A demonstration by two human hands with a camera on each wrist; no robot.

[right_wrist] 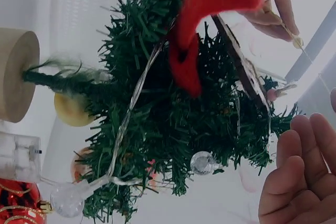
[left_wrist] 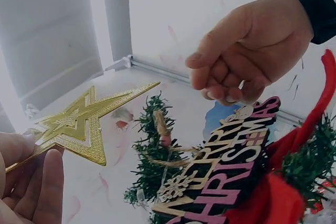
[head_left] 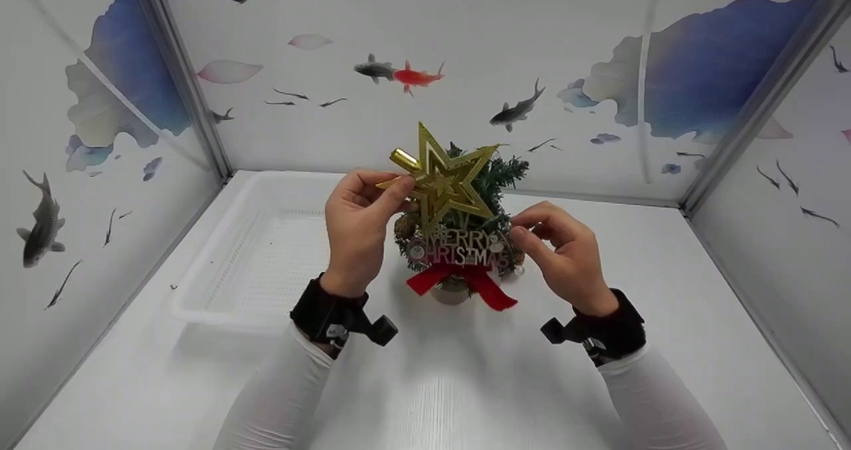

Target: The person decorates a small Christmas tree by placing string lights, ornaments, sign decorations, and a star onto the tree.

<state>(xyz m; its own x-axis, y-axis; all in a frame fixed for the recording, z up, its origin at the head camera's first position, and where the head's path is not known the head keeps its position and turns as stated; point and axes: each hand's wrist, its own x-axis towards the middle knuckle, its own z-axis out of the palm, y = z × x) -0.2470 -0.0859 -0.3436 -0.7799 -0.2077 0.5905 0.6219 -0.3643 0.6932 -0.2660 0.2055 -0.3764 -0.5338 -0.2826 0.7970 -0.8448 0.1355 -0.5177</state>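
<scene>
My left hand [head_left: 356, 230] pinches a gold star tree topper [head_left: 444, 184] by one point, between thumb and fingers. The star, with a short gold tube, is held in front of the upper part of a small Christmas tree [head_left: 508, 171]. The tree carries a "Merry Christmas" sign [head_left: 459, 240] and a red bow [head_left: 495, 294]; its round wooden base [right_wrist: 18, 74] shows in the right wrist view. My right hand [head_left: 565, 257] is beside the tree's right side, fingers loosely bent, with nothing visible in them. Whether its fingertips touch the branches I cannot tell.
A white perforated tray [head_left: 233, 318] stands on the table to the left. Near the tree base are a clear plastic box [right_wrist: 18, 156] and a red bauble [right_wrist: 21, 200]. A clear wire with bulbs [right_wrist: 68, 200] winds over the branches. Printed panels enclose the table.
</scene>
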